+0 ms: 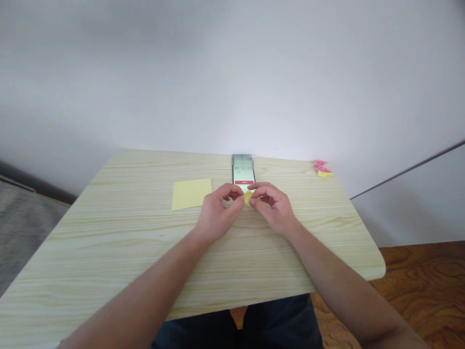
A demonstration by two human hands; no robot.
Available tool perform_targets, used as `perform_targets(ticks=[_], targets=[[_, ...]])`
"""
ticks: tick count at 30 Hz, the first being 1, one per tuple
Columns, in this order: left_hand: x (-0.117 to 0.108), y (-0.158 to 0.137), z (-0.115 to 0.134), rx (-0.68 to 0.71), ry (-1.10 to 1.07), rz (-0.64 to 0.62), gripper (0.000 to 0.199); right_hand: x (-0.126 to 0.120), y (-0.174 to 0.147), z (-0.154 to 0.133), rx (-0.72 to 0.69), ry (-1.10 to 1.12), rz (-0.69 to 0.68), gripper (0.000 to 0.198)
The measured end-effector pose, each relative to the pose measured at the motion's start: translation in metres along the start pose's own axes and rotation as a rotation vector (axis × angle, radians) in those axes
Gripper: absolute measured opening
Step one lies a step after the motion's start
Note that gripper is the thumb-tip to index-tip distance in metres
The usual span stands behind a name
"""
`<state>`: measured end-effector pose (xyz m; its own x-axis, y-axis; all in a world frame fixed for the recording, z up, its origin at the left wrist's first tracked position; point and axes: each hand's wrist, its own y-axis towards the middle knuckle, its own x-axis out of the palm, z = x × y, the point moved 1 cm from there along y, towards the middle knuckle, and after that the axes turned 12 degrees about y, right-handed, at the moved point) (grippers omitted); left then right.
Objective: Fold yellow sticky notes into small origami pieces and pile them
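Note:
Between my two hands is a small folded piece of yellow paper (247, 198), raised over the table near the phone. My left hand (222, 209) pinches its left side with thumb and fingers. On the other side, the thumb and fingers of my right hand (273, 206) close on its right edge. My fingertips hide part of the paper, so its exact folded shape is unclear. Just beyond the hands lies a phone (244, 174) with its screen lit. A flat sheet of yellow paper (191, 194) rests to the left of my left hand.
Folded pink paper pieces (320, 166) and a folded yellow paper piece (324, 174) sit at the table's far right corner. The pale wooden table (145, 252) meets a white wall (225, 77) at the back. Its rounded right corner overhangs a brown wooden floor (428, 291).

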<state>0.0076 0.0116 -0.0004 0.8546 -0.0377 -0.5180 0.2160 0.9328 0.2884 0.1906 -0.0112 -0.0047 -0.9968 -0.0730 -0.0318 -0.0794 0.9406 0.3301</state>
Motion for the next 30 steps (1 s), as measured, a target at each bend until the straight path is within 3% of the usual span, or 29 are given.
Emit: perform_targets(ticks=[10,15,23,30], targets=[[0.007,-0.003,-0.003,0.026,-0.15,-0.077,0.017,0.001,0.002,0.008,0.096,0.111,0.128,0.03],[0.006,-0.005,0.001,0.063,-0.125,-0.08,0.017,-0.001,0.002,0.009,0.182,0.057,0.134,0.02],[0.002,-0.005,0.008,0.11,0.021,-0.082,0.02,-0.001,0.005,0.008,0.153,0.098,0.152,0.008],[0.0,-0.005,0.009,0.133,-0.004,-0.116,0.021,-0.001,0.006,0.006,0.198,0.174,0.156,0.005]])
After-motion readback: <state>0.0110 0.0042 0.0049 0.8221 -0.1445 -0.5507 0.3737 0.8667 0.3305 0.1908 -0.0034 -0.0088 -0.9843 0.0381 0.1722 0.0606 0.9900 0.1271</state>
